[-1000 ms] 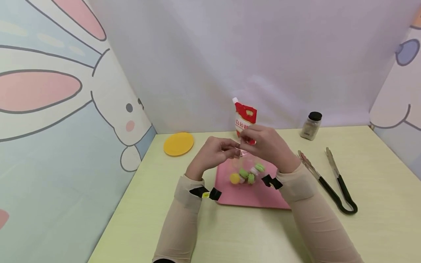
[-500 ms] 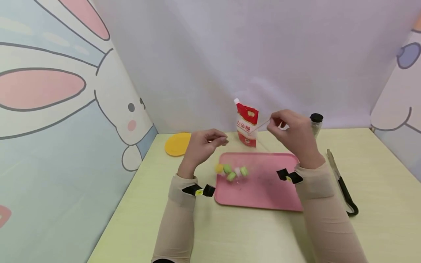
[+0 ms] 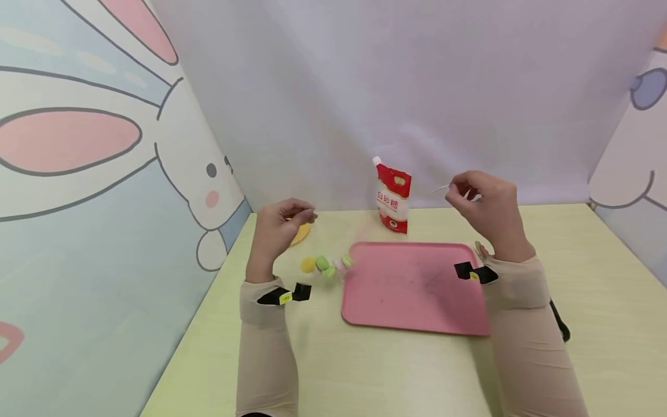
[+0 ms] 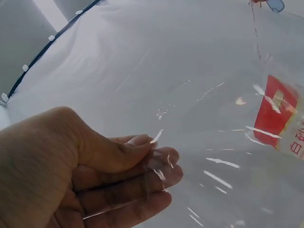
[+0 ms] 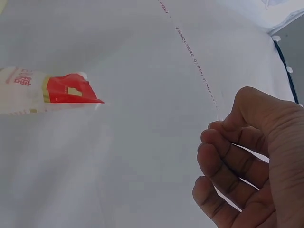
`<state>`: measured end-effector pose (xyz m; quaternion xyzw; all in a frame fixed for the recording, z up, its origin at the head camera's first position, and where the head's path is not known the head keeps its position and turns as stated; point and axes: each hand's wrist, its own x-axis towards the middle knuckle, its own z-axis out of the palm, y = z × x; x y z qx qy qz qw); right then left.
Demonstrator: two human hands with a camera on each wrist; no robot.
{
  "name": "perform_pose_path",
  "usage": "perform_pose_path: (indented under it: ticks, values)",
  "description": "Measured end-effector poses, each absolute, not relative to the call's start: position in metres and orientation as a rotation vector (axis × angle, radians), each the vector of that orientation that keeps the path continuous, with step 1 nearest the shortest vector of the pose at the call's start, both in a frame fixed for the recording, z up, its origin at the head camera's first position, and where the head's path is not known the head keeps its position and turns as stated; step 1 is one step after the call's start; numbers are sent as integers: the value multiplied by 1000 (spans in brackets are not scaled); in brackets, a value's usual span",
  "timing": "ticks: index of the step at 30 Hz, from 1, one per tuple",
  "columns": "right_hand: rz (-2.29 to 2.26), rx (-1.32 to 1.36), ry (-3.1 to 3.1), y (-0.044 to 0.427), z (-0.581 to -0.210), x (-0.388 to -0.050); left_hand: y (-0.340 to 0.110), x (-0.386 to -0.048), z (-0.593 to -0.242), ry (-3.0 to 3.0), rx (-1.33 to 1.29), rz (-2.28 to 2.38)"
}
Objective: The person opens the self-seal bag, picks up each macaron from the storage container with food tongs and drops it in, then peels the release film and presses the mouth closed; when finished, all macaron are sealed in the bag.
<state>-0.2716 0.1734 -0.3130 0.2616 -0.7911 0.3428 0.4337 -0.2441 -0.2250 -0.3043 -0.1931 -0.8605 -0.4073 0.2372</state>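
Observation:
A clear plastic bag (image 4: 221,164) is pinched between the thumb and fingers of my left hand (image 3: 281,229). It hangs below the hand, left of the pink tray, and small yellow, green and white pieces (image 3: 322,263) gather low in it. Over the tray's right back corner, my right hand (image 3: 490,208) pinches one end of a thin liner strip (image 3: 440,188) between thumb and forefinger. Tiny red print runs along the strip in the right wrist view, where its far end leaves the picture. The bag's outline is hard to make out.
The pink tray (image 3: 411,289) lies in mid-table. Behind it stands a red and white sugar pouch (image 3: 393,200) with a spout. A yellow plate (image 3: 301,233) is partly covered by my left hand. Black-handled tongs (image 3: 560,324) lie mostly behind my right forearm.
My hands have moved apart from their meeting place over the tray. The left carried the bag leftward off the tray; the right drew the strip away rightward. The jar is now hidden.

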Motion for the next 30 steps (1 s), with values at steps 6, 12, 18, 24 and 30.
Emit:
perform_pose_path:
  ticks: [6, 12, 18, 24, 30]
  values:
    - [800, 624, -2086, 184, -321, -277, -242, -244, -306, -2368, -406, -1172]
    - [845, 505, -2350, 201, -344, -291, -258, -241, -304, -2352, -282, -1140]
    - [863, 643, -2845, 217, -366, -308, -261, -243, -308, -2391, -237, -1047]
    - [949, 785, -3093, 221, -380, -314, -259, -242, -307, -2415, -260, -1048]
    - [943, 794, -3151, 222, -385, -310, -247, -238, -302, -2398, -361, -1141]
